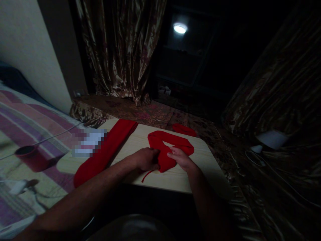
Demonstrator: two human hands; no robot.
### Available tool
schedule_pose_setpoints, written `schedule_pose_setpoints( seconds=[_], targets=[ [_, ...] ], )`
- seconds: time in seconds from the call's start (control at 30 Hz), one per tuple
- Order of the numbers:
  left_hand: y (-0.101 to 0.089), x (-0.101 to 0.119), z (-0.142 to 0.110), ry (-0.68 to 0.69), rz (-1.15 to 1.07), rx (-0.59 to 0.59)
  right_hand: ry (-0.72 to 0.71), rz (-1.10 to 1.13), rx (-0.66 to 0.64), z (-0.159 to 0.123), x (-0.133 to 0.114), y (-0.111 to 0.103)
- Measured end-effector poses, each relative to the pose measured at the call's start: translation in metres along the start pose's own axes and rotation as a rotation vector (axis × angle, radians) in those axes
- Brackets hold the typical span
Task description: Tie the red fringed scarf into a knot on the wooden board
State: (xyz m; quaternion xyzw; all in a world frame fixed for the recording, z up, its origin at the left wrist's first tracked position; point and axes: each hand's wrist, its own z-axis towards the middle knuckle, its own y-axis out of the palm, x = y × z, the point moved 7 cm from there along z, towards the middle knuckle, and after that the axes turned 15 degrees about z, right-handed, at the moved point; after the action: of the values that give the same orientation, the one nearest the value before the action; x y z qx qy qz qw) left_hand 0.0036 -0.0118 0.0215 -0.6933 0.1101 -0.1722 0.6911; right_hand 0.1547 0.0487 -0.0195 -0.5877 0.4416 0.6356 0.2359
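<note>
Gold-brown patterned curtains (120, 50) frame a dark window (185, 63) with a bright round light showing in it, beside a bed under a striped spread (15, 113). A pale wooden desk (200, 170) with rounded corners stands between them, its grain visible around the red fabric.

A long, flat strip of red fabric (107, 150) runs from the near-left corner to the far edge, apparently laid straight to keep it from bunching. On the desk's middle, towards the near edge, a narrower red knitted-looking band (167, 160) bends into an angular loop, its far part resting on the wood, which seems to take the weight off the hands.

The left hand (147, 159) curls its fingers closed on the band's left side; the right hand (183, 160) pinches the opposite side, thumb on top, fingers only slightly parted. The two-sided grip likely keeps this section flat and steady. A small red piece (184, 129) lies at the far edge; whether it joins the band is unclear. A thin red cord (147, 175) trails beside the left hand towards the near edge, seemingly clear of the grip.
</note>
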Motion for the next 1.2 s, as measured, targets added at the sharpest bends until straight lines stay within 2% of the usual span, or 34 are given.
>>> schedule_pose_setpoints(
  seconds=[0.17, 0.27, 0.33, 0.57, 0.77, 0.87, 1.03, 1.13, 1.2],
  targets=[
    [0.015, 0.012, -0.008, -0.254, 0.105, 0.052, 0.007, -0.272, 0.171, -0.016, 0.006, -0.017],
    [0.018, 0.017, -0.011, -0.294, 0.106, 0.058, -0.018, -0.381, 0.207, -0.03, 0.011, -0.023],
    [0.02, 0.017, -0.011, -0.297, 0.111, 0.043, -0.004, -0.354, 0.167, -0.036, 0.015, -0.022],
    [0.02, 0.014, 0.001, -0.223, 0.074, 0.0, 0.191, -0.044, 0.052, -0.044, 0.029, -0.007],
    [0.029, 0.009, 0.015, -0.163, -0.121, -0.027, 0.159, -0.039, 0.026, -0.035, 0.025, -0.006],
    [0.027, 0.004, 0.023, -0.115, -0.289, -0.022, 0.142, -0.028, 0.07, -0.03, 0.023, -0.014],
    [0.005, -0.014, 0.027, -0.138, -0.486, 0.042, 0.104, 0.002, 0.162, -0.021, 0.018, -0.028],
    [-0.001, -0.018, 0.02, -0.126, -0.409, 0.034, 0.089, -0.015, 0.206, -0.018, 0.013, -0.034],
    [0.005, -0.014, 0.011, -0.095, -0.273, -0.05, 0.087, -0.049, 0.225, -0.016, 0.011, -0.038]
  ],
)
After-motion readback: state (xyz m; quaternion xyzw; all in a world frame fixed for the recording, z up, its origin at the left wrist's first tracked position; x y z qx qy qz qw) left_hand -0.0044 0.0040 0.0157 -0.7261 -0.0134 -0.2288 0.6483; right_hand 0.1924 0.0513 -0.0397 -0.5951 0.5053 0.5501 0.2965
